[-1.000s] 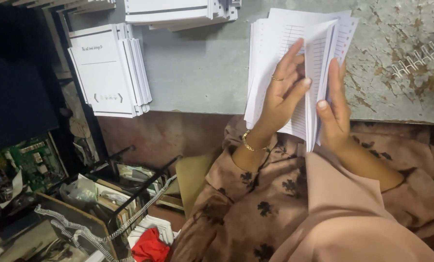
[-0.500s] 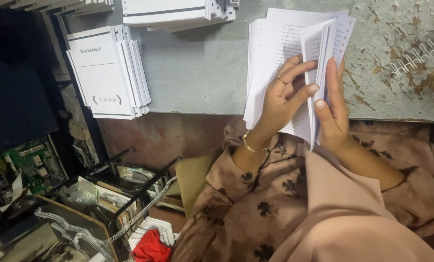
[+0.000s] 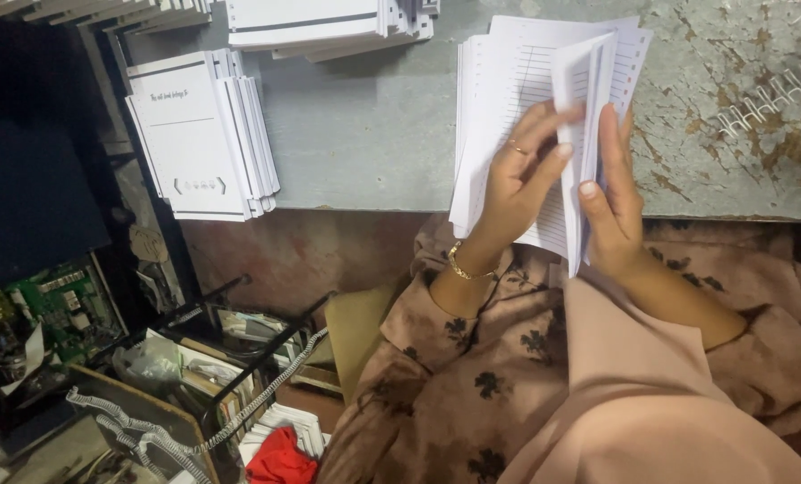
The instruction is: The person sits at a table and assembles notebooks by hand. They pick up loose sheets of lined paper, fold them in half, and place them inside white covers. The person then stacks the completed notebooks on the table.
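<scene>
Left hand [image 3: 517, 179] pins the ruled page stack [image 3: 508, 81]; right hand [image 3: 611, 202] pinches loose leaves, probably few. At ten o'clock, booklets [image 3: 203, 143] lie on the bench [image 3: 373, 134]. Better to fan slowly.

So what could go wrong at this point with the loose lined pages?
The stack of lined sheets looks unbound and juts over the table edge; the left hand and right hand grip only its near end, so sheets could slip or fan out of order. The stack of white booklets also overhangs that edge and might get knocked off.
</scene>
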